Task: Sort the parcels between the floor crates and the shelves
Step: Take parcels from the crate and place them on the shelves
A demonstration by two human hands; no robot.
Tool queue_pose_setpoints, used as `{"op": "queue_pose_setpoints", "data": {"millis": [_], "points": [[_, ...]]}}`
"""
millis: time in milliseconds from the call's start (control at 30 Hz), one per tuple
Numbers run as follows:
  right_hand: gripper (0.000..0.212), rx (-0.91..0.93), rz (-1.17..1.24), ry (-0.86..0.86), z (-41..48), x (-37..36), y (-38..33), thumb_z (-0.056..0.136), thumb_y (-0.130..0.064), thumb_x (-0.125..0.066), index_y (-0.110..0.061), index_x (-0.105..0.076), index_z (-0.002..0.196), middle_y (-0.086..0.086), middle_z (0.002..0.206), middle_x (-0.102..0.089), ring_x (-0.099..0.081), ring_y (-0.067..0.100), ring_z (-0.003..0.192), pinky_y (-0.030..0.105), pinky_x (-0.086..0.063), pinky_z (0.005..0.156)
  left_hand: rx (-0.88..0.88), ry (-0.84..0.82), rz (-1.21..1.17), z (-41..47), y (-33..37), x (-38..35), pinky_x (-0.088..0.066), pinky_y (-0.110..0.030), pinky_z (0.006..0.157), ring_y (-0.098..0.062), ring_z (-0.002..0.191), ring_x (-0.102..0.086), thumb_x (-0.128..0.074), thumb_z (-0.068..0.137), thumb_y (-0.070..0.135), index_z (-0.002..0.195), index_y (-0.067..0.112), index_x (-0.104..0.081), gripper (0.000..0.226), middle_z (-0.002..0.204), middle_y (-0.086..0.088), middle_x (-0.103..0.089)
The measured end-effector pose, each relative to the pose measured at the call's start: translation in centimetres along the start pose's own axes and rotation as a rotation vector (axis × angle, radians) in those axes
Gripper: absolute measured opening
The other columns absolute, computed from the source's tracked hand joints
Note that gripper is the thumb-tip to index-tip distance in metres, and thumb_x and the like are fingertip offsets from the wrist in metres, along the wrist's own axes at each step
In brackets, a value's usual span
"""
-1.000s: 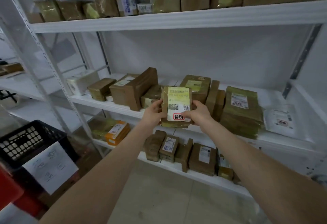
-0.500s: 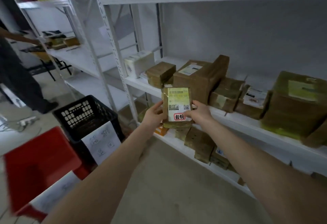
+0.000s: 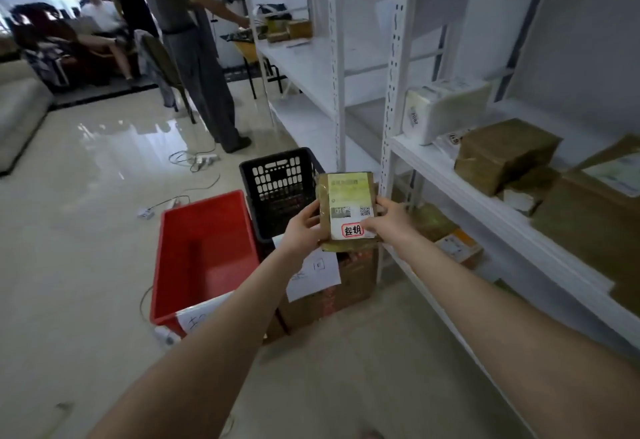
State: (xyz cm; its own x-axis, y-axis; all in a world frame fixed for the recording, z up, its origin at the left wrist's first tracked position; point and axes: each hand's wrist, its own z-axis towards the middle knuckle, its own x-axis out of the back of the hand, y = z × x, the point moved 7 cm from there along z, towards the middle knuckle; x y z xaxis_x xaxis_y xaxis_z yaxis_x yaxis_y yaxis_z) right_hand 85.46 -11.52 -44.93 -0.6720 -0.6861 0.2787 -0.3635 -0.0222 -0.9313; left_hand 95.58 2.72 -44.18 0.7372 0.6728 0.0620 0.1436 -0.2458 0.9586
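Before the black crate [image 3: 280, 186] now, parcel [image 3: 348, 197] in left hand [image 3: 304, 230] and right hand [image 3: 388, 222], same pinching grip.

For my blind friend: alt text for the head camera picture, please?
The left hand and right hand hold a labelled brown parcel upright; a red crate and a black crate stand on the floor beyond. White shelves with more parcels stand at right.
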Motion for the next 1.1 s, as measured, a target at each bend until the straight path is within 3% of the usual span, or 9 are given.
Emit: {"op": "queue_pose_setpoints", "data": {"millis": [200, 333, 433, 567, 733, 867, 967, 1033, 1100], "points": [[0.071, 0.005, -0.018, -0.126, 9.4, -6.5, -1.8, 0.080, 0.002, -0.069, -0.014, -0.039, 0.143, 0.006, 0.127, -0.060, -0.055, 0.002, 0.072, 0.012, -0.046, 0.045, 0.050, 0.131, -0.059, 7.1, 0.1, 6.2, -0.057, -0.025, 0.065, -0.010, 0.080, -0.071, -0.062, 0.082, -0.009, 0.144, 0.023, -0.038, 0.074, 0.091, 0.008, -0.069], [0.076, -0.025, -0.052, -0.197, 14.7, -10.2, -2.3, 0.079, 0.003, -0.069, -0.017, -0.037, 0.145, 0.007, 0.127, -0.060, -0.059, 0.011, 0.086, 0.023, -0.055, 0.067, 0.075, 0.181, -0.073, 11.0, -0.7, 9.0, -0.058, -0.032, 0.073, -0.013, 0.085, -0.069, -0.059, 0.082, -0.011, 0.144, 0.025, -0.039, 0.074, 0.093, 0.010, -0.067], [0.075, -0.045, -0.075, -0.214, 18.5, -13.2, -2.5, 0.080, 0.002, -0.069, -0.019, -0.039, 0.144, 0.006, 0.123, -0.062, -0.058, 0.008, 0.080, 0.023, -0.052, 0.065, 0.091, 0.223, -0.098, 14.2, -1.4, 11.5, -0.057, -0.025, 0.062, -0.011, 0.078, -0.068, -0.057, 0.083, -0.013, 0.143, 0.024, -0.040, 0.073, 0.094, 0.011, -0.065], [0.074, -0.069, -0.102, -0.255, 24.2, -17.4, -2.3, 0.082, 0.001, -0.067, -0.020, -0.036, 0.146, 0.006, 0.125, -0.062, -0.057, 0.012, 0.089, 0.020, -0.047, 0.061, 0.134, 0.241, -0.128, 20.1, -2.8, 14.9, -0.059, -0.030, 0.073, -0.010, 0.081, -0.069, -0.057, 0.082, -0.015, 0.144, 0.022, -0.038, 0.074, 0.091, 0.012, -0.064], [0.071, -0.140, -0.141, -0.226, 34.2, -22.0, -1.4, 0.083, 0.002, -0.062, -0.020, -0.036, 0.146, 0.006, 0.126, -0.062, -0.062, 0.019, 0.101, 0.037, -0.055, 0.085, 0.183, 0.198, -0.133, 30.6, -4.8, 18.7, -0.057, -0.027, 0.071, -0.010, 0.086, -0.068, -0.058, 0.083, -0.012, 0.145, 0.023, -0.037, 0.074, 0.093, 0.013, -0.064], [0.065, -0.189, -0.220, -0.174, 41.9, -25.1, 0.4, 0.086, -0.003, -0.060, -0.024, -0.039, 0.144, 0.003, 0.123, -0.063, -0.061, 0.014, 0.087, 0.027, -0.054, 0.068, 0.264, 0.170, -0.121, 39.2, -7.4, 21.0, -0.057, -0.027, 0.069, -0.011, 0.089, -0.068, -0.055, 0.082, -0.015, 0.144, 0.024, -0.039, 0.075, 0.097, 0.010, -0.066], [0.066, -0.210, -0.324, -0.157, 46.7, -26.5, 2.8, 0.086, -0.011, -0.063, -0.026, -0.037, 0.145, 0.001, 0.126, -0.061, -0.057, 0.011, 0.087, 0.020, -0.044, 0.058, 0.318, 0.143, -0.075, 45.0, -9.8, 21.5, -0.057, -0.036, 0.084, -0.020, 0.101, -0.065, -0.055, 0.080, -0.015, 0.146, 0.024, -0.035, 0.079, 0.113, -0.003, -0.064], [0.069, -0.237, -0.344, -0.168, 49.5, -27.5, 4.8, 0.085, -0.012, -0.065, -0.025, -0.035, 0.146, 0.001, 0.128, -0.060, -0.059, 0.014, 0.095, 0.020, -0.044, 0.062, 0.351, 0.129, -0.058, 48.5, -11.6, 21.4, -0.055, -0.038, 0.089, -0.024, 0.107, -0.062, -0.056, 0.080, -0.014, 0.149, 0.024, -0.031, 0.083, 0.120, -0.007, -0.061], [0.069, -0.250, -0.376, -0.199, 52.0, -28.8, 6.9, 0.083, -0.011, -0.065, -0.023, -0.037, 0.145, 0.000, 0.127, -0.061, -0.059, 0.016, 0.099, 0.022, -0.044, 0.066, 0.393, 0.126, -0.067, 51.5, -13.9, 21.3, -0.056, -0.034, 0.084, -0.023, 0.107, -0.062, -0.056, 0.081, -0.014, 0.149, 0.023, -0.030, 0.082, 0.118, -0.004, -0.061]]}}
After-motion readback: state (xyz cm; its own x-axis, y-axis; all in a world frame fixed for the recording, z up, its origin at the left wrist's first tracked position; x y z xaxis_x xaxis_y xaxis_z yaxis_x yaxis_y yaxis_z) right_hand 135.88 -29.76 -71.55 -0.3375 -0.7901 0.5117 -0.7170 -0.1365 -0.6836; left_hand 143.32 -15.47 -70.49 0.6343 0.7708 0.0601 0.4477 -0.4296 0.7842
